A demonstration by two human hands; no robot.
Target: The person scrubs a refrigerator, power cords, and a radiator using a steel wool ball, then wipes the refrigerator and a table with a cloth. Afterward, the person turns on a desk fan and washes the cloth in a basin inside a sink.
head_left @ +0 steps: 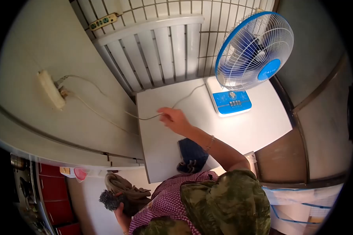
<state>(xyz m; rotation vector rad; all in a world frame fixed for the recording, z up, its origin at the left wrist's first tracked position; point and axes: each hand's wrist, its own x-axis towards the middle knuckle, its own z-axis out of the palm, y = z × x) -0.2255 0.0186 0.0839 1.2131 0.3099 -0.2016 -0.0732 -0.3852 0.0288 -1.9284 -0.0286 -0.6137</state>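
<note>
My right hand (174, 118) reaches over the white table (159, 150), its fingers pinched on a thin grey power cord (143, 118). One way the cord runs to the blue-and-white electric fan (259, 51) on the table; the other way it leads to a white power strip (51, 90) on the left panel. Low at the left, my left hand (121, 209) is closed around a dark grey frizzy scouring pad (110, 199). A brownish cloth (126, 188) hangs beside that hand; whether the hand also grips it I cannot tell. Below my right forearm lies a dark blue cloth item (194, 150).
Behind the table stands a white slatted backrest (157, 45) against a tiled wall. Another power strip (103, 21) is fixed up there. A second cord (96, 111) drops behind the table's left edge. Red cabinets (53, 188) and a stove are at lower left.
</note>
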